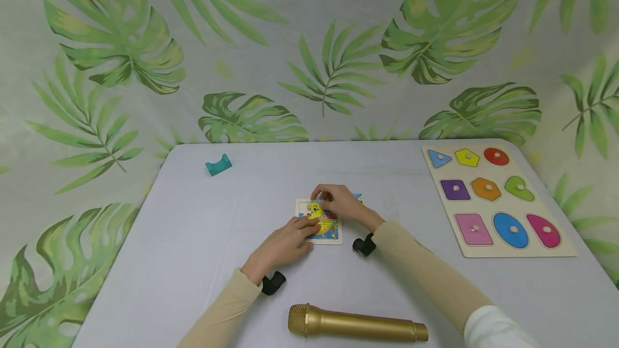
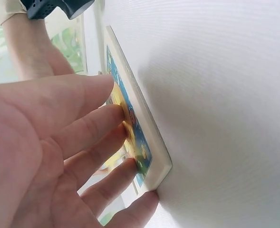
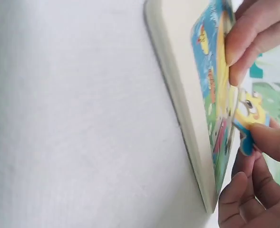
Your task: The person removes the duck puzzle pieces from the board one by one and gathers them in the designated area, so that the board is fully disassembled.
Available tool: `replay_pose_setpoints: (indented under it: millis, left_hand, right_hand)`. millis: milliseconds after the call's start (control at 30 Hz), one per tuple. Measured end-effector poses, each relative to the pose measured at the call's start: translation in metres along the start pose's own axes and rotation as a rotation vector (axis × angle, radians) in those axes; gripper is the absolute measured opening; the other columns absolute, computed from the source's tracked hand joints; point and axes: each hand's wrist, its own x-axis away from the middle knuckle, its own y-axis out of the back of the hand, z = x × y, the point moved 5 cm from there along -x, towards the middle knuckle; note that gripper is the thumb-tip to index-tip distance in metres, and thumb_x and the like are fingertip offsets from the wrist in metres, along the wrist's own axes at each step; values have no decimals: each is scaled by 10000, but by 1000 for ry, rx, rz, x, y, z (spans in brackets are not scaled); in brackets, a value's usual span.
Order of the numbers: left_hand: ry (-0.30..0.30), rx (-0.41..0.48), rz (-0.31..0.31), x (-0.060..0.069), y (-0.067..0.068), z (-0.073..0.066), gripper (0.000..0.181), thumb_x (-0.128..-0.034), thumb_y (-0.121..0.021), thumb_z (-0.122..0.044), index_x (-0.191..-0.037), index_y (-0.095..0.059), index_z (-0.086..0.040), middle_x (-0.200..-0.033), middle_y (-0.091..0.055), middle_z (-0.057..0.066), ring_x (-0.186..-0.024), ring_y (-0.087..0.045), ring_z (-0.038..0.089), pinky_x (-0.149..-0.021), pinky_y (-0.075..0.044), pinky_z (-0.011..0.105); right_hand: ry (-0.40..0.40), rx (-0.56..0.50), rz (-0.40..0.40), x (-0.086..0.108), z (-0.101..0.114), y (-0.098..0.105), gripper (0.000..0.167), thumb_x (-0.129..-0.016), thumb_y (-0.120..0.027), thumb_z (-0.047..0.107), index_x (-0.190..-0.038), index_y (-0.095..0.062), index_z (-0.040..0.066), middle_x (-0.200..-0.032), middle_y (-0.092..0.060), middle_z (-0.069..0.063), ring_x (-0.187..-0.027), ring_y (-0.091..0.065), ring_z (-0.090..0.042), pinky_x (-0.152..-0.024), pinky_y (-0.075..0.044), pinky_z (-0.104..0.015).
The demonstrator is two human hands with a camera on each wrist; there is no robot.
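A small framed picture puzzle (image 1: 333, 241) with a yellow duck picture lies at the table's middle; its pale frame (image 2: 151, 137) runs past the fingers in the left wrist view. My left hand (image 1: 287, 243) rests on it, the extended fingertips touching the picture and its near edge. Between thumb and fingers, my right hand (image 1: 340, 201) pinches a yellow and blue puzzle piece (image 3: 251, 114) with an eye printed on it, tilted up at the board's upper part. Some of the picture is hidden under the hands.
A teal curved block (image 1: 219, 165) lies at the back left. On the right is a shape board (image 1: 464, 219) with several coloured knobbed pieces. A gold microphone (image 1: 358, 325) lies near the front. Something blue (image 1: 358, 196) shows behind my right hand.
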Motion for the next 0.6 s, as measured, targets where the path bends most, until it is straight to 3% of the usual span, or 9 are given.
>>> replay_pose_setpoints:
  millis: [200, 300, 467, 600]
  left_hand:
    - [20, 9, 7, -1, 1, 0, 424, -969, -575, -192, -1361, -531, -38, -1462, -418, 61, -1347, -333, 280, -1003, -396, 436]
    - [26, 17, 10, -1, 1, 0, 424, -968, -577, -194, -1361, -532, -40, -1463, -418, 57, -1350, -330, 280, -1002, -397, 439]
    - [33, 9, 9, -2, 2, 0, 418, -963, -582, -188, -1353, -542, -43, -1458, -425, 58, -1343, -345, 288, -996, -404, 443]
    - [42, 4, 14, -2, 2, 0, 420, -966, -581, -197, -1357, -540, -52, -1457, -426, 48, -1336, -357, 280, -992, -409, 439]
  right_hand:
    - [-82, -199, -75, 11, -13, 25, 166, -897, -590, 4, -1048, -653, 30, -913, -600, -89, -796, -530, -231, -678, -435, -318]
    - [-119, -242, -102, 22, -24, 43, 184, -900, -581, 8, -1073, -643, -2, -919, -592, -123, -774, -516, -262, -638, -428, -331]
    - [-195, -261, -133, 44, -46, 69, 219, -904, -570, 18, -1105, -629, -47, -956, -568, -160, -831, -505, -323, -643, -453, -384]
    - [-254, -213, -157, 56, -63, 81, 203, -894, -565, -5, -1073, -641, -59, -907, -545, -143, -796, -485, -300, -609, -445, -350]
